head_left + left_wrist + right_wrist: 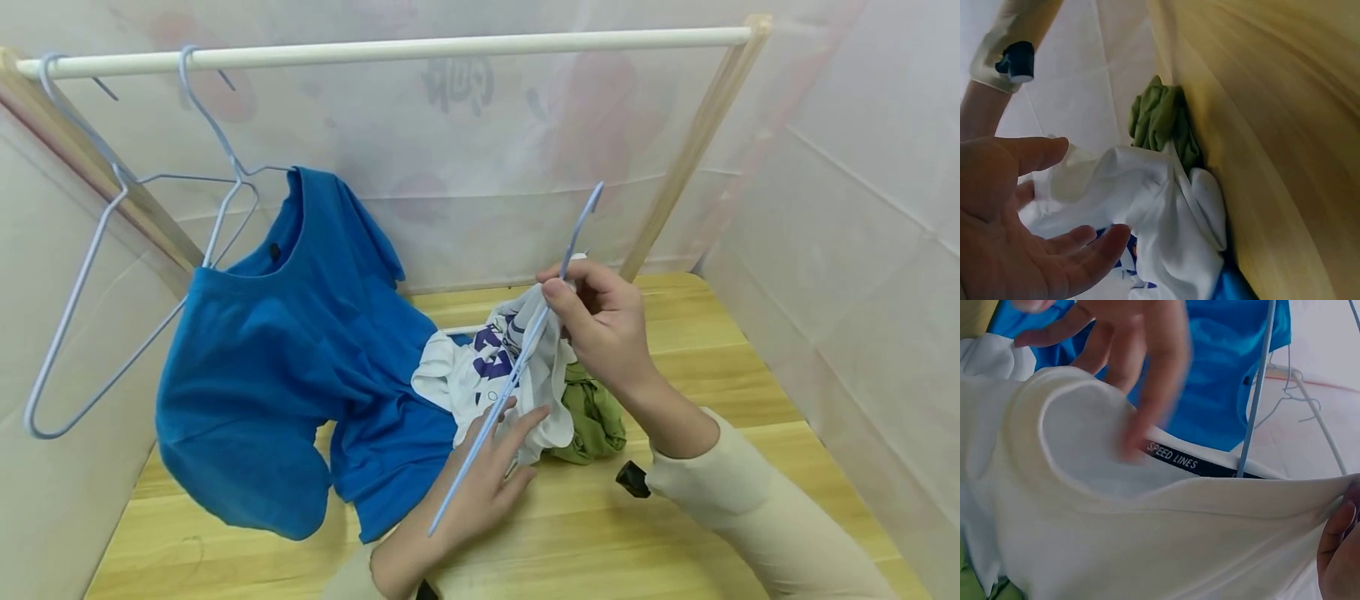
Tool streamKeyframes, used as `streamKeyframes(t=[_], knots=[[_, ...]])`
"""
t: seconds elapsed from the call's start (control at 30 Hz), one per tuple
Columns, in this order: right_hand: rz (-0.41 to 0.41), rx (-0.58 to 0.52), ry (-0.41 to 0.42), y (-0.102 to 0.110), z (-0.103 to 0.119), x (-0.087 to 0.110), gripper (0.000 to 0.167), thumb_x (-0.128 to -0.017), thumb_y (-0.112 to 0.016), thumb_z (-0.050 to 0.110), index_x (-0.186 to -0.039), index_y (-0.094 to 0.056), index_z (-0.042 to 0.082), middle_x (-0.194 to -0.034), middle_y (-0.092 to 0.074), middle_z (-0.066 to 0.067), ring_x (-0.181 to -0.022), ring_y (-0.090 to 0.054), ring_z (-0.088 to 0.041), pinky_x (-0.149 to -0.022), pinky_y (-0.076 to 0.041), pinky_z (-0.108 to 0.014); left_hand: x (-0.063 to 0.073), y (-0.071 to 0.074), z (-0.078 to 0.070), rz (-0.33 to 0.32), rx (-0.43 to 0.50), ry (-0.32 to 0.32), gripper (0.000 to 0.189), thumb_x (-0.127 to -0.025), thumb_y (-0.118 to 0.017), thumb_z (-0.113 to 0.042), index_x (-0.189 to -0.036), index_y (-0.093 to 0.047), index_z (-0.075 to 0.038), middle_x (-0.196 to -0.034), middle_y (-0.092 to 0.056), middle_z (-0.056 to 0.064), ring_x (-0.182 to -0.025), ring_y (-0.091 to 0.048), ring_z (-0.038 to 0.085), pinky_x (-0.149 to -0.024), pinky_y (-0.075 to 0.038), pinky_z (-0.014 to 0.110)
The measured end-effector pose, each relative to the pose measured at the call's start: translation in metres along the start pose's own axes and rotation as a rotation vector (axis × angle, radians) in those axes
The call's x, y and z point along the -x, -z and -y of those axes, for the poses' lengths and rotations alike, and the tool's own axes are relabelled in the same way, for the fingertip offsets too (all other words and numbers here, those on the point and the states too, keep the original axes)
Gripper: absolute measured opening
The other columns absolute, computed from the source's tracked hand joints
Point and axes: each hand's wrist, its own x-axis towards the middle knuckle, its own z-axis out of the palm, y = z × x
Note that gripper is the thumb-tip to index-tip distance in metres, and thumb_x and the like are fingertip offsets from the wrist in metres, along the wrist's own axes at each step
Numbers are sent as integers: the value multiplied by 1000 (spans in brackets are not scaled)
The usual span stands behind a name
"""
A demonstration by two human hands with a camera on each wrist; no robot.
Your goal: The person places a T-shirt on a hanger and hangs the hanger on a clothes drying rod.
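Note:
My right hand point(603, 321) pinches a light-blue wire hanger point(517, 367) just below its hook, along with the edge of a white T-shirt point(442, 371). The hanger slants down over the shirt and across my left hand point(480, 483). That left hand has its fingers spread beside the white cloth. In the right wrist view, the hanger passes into the white shirt's neck opening beside a black "SPEED LINES" neck band point(1175, 457), and blurred left fingers reach over the collar. Fingers of the right hand point(1341, 550) hold the shirt's edge at far right.
A blue T-shirt point(277, 358) hangs at the left on a hanger from the white rail point(450, 50). Another bare hanger point(75, 292) is beside it. Crumpled green cloth point(592, 417) lies behind the white shirt on the wooden table point(600, 542).

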Motion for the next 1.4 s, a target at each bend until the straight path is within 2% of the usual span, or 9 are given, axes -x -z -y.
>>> streamKeyframes(t=[0.1,0.23,0.33,0.47,0.6,0.77,0.97,1.23,1.4], knots=[[-15,4,-23,1,1,0,19,-98,-61,8,-100,-68,-9,-70,-57,-16,-52,-47,-12,-42,-39,-22,-1,1,4,-40,-35,17,48,-88,-75,-18,-131,-53,-19,-126,-59,5,-113,-57,21,-90,-52,39],[-46,8,-41,7,-2,0,18,-97,-62,8,-99,-68,-9,-72,-61,-11,-53,-47,-13,-43,-39,-22,3,1,12,-109,36,64,31,-86,-77,-12,-105,-52,-14,-96,-57,-3,-81,-52,10,-69,-47,25],[-78,31,-55,12,-4,-1,15,-97,-63,7,-98,-69,-7,-76,-65,-8,-53,-46,-12,-43,-39,-22,6,1,14,-159,149,110,25,-90,-73,-10,-102,-51,-14,-91,-62,-5,-79,-58,5,-68,-52,21],[-111,28,-80,15,-3,-3,13,-97,-63,6,-96,-68,-6,-80,-66,-14,-54,-47,-12,-44,-40,-21,0,2,8,-130,225,101,37,-94,-69,-12,-127,-53,-19,-114,-65,1,-98,-66,13,-81,-58,32],[-101,-7,-86,15,-1,-2,14,-97,-62,4,-95,-68,-8,-77,-66,-14,-53,-47,-13,-43,-41,-22,-6,-2,0,-47,70,5,58,-93,-69,-17,-145,-45,-29,-130,-54,5,-101,-62,16,-83,-56,33],[-120,-8,-109,19,0,0,15,-97,-63,6,-96,-69,-8,-73,-64,-9,-51,-47,-13,-42,-40,-22,-6,-4,0,-96,-67,0,33,-88,-75,-16,-117,-59,-19,-106,-62,-4,-86,-60,10,-73,-54,29],[-174,-33,-125,32,-3,1,15,-96,-64,4,-96,-67,-11,-70,-61,-10,-51,-47,-13,-42,-39,-22,-1,10,3,-158,126,93,26,-89,-76,-14,-105,-55,-17,-92,-54,-7,-79,-53,7,-65,-48,20],[-191,13,-84,49,-11,1,12,-93,-65,-1,-93,-67,-13,-66,-59,-8,-48,-46,-12,-42,-38,-21,8,35,6,-308,343,31,37,-92,-71,-9,-126,-56,-13,-110,-61,-1,-78,-53,8,-60,-53,24],[-199,67,-23,51,-3,0,13,-93,-63,-4,-89,-64,-17,-61,-56,-7,-46,-45,-11,-41,-39,-18,15,51,4,-381,406,5,27,-92,-71,-6,-114,-58,-13,-102,-58,-1,-74,-52,9,-55,-49,20]])
